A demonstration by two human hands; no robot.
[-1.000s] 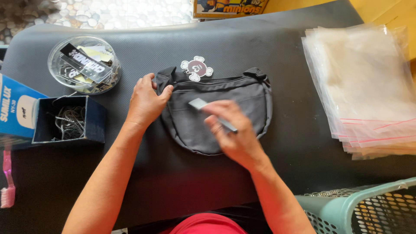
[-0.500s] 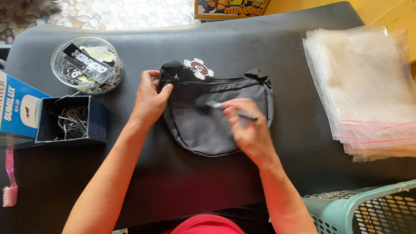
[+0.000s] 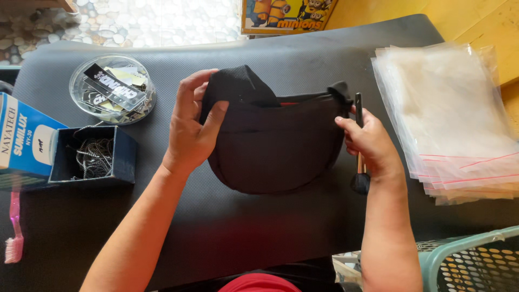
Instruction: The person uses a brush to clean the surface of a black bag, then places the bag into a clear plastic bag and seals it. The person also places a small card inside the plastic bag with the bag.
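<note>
A black half-moon fabric bag (image 3: pixel 273 148) is held upright above the dark mat (image 3: pixel 227 227). My left hand (image 3: pixel 192 127) grips its left top corner, thumb on the front face. My right hand (image 3: pixel 367 140) holds the bag's right top corner and also a thin dark tool (image 3: pixel 359 162) with a rounded black end, which points down behind my fingers. A red edge shows along the bag's top opening. The round patterned tag seen on the bag before is hidden.
A clear round tub (image 3: pixel 113 89) of printed tags stands at the back left. Beside it, an open blue box (image 3: pixel 92 156) holds metal chains. A pink toothbrush (image 3: pixel 13 230) lies at the left edge. Clear plastic bags (image 3: pixel 448 119) are stacked right; a teal basket (image 3: pixel 470 259) sits at the near right.
The bag has been lifted off the mat and turned, both hands now gripping its top corners. My right hand stopped working on its front with the tool and moved to the right corner.
</note>
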